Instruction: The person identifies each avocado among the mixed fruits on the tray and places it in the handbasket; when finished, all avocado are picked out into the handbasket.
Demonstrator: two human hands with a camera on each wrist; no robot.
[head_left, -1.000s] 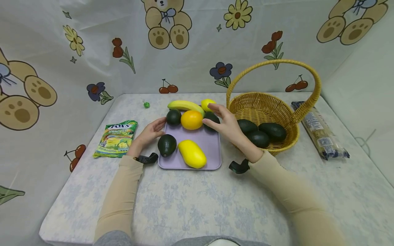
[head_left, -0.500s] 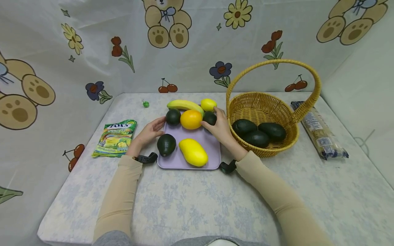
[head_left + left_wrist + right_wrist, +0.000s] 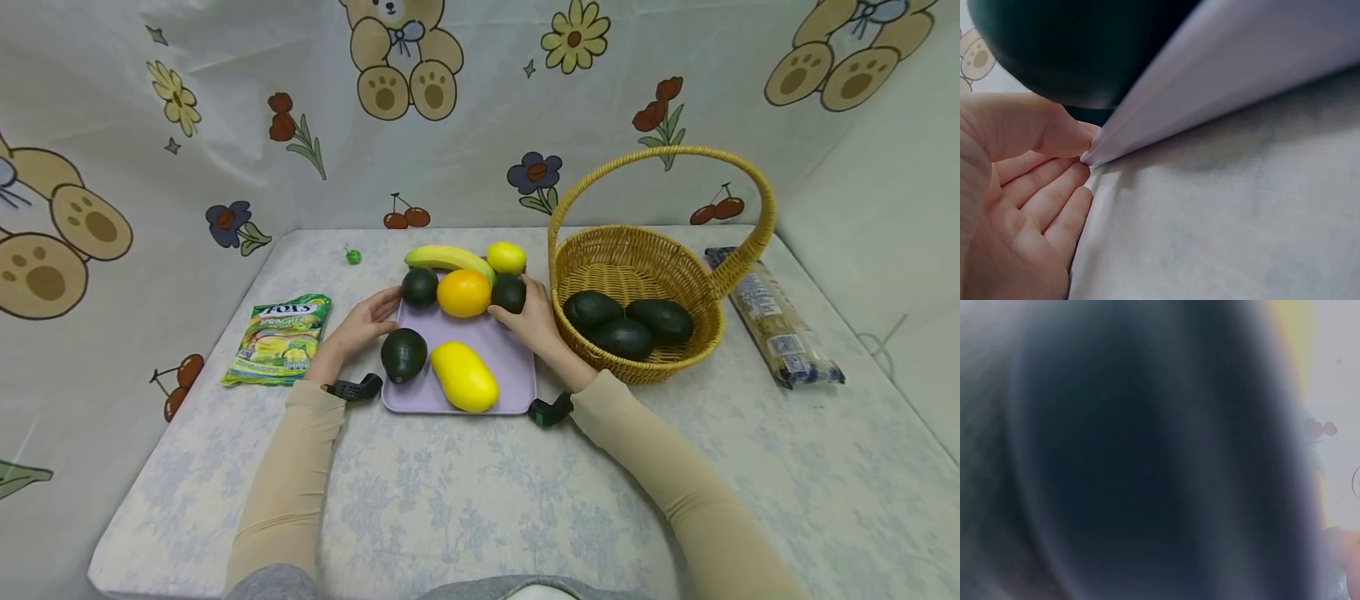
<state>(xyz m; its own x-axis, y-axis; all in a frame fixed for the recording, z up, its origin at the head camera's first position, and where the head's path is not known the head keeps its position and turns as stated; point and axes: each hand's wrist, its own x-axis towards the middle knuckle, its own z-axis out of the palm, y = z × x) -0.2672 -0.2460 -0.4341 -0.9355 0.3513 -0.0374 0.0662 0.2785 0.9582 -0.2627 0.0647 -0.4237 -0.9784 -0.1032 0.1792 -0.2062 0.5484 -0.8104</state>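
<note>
On the lilac tray (image 3: 483,337) lie a banana (image 3: 448,257), a lemon (image 3: 506,257), an orange (image 3: 463,293), a yellow mango (image 3: 465,377) and dark avocados. My left hand (image 3: 365,325) is at the tray's left side. In the left wrist view its thumb and fingertips pinch the rim, below a dark avocado. At the tray's far right, my right hand (image 3: 534,318) grips an avocado (image 3: 508,292), thumb in front and fingers along its right side. A blurred dark shape fills most of the right wrist view.
Right of the tray stands a wicker basket (image 3: 711,337) with a tall handle and several avocados (image 3: 622,339) inside. A long clear packet (image 3: 780,321) lies beyond it. To the left are a green candy bag (image 3: 277,340) and a small green item (image 3: 353,257).
My right hand has come left and down from above the tray's right edge and closed round the avocado there. The left hand keeps its place at the tray's left side.
</note>
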